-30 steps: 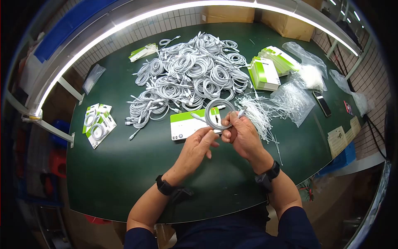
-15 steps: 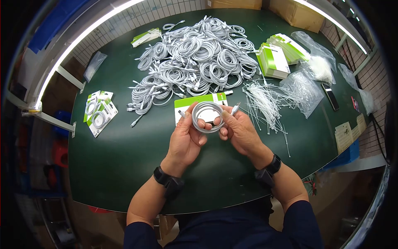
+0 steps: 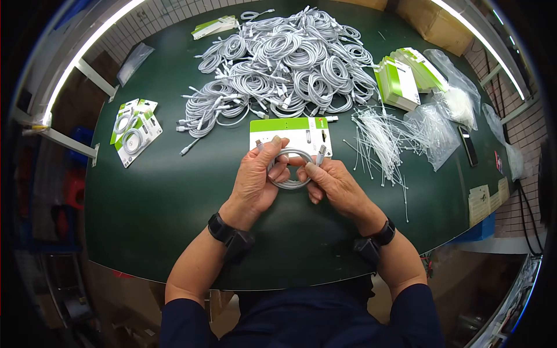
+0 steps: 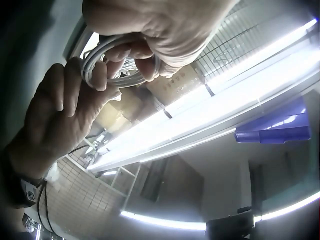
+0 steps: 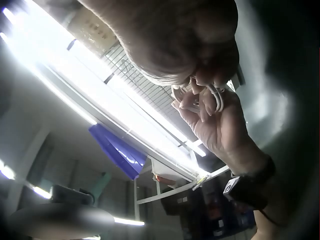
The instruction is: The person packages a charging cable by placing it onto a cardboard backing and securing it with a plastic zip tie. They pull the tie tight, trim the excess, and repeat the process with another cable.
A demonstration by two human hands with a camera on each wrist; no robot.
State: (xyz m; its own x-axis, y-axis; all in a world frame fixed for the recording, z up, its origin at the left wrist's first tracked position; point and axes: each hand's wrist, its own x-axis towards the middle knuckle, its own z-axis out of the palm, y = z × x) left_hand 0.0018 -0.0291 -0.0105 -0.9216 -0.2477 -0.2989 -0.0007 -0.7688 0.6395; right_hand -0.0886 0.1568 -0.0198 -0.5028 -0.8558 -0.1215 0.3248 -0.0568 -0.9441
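In the head view, a grey-white coiled cable [image 3: 290, 185] is held between both hands, close over the near part of the table. My left hand [image 3: 253, 184] pinches the left side of the coil with thumb and fingers, a metal-tipped connector [image 3: 259, 143] sticking up there. Opposite, my right hand [image 3: 339, 188] grips the other side, thumb on the loop, beside a second connector [image 3: 321, 151]. The left wrist view shows fingers passing through the ring of the coil [image 4: 89, 64]. Just beyond the hands lies a green-and-white packaging card [image 3: 278, 126], partly covered by them.
A big heap of coiled cables [image 3: 278, 46] fills the table's back middle. To the right are white cable ties [image 3: 377, 139], stacked green-and-white cards [image 3: 399, 84], a plastic bag [image 3: 435, 130] and a phone [image 3: 467, 146]. Cards carrying coils [image 3: 139, 142] lie at left.
The left hand came to the coil and took hold of its left side; the coil now sits lower between both hands. The head view has shifted, so the table appears higher.
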